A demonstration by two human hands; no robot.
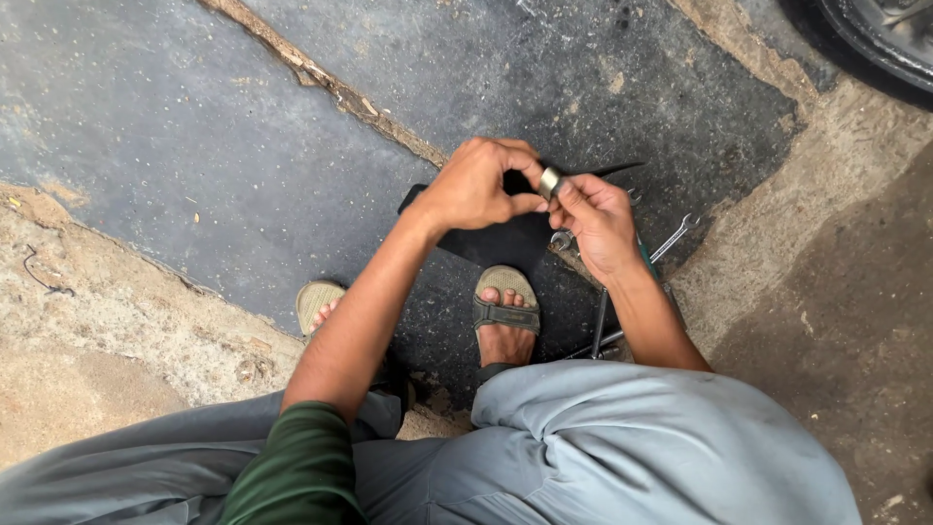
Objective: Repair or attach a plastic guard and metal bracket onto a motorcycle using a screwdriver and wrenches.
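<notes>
Head view, only 1 cam here, looking straight down at someone squatting on a dark rubber mat (243, 146) over rough concrete.

Both hands meet just above the sandalled foot (504, 316). The left hand (473, 185) has thumb and forefinger curled into a loop, tips pinched together right against a small metal ring (551, 181). The right hand (595, 219) has its fingers bunched and clamped on the same ring from the other side. So the ring is held in the air between the 2 hands, not resting on anything.

Step in hand, imo: close-up fiddling w/ the ring, turning or checking it. Next move prob needs a steady pinch and a slow twist so it doesn't slip.

Ring looks short and stubby, its axis tipped roughly up-left to down-right, but it's small so can't say for sure which face points at the cam.

Under the hands lies a flat black piece (496, 238). A spanner (673, 238) and a couple more tools lie on the mat near the right forearm. A wheel (880, 34) pokes in top right.
</notes>
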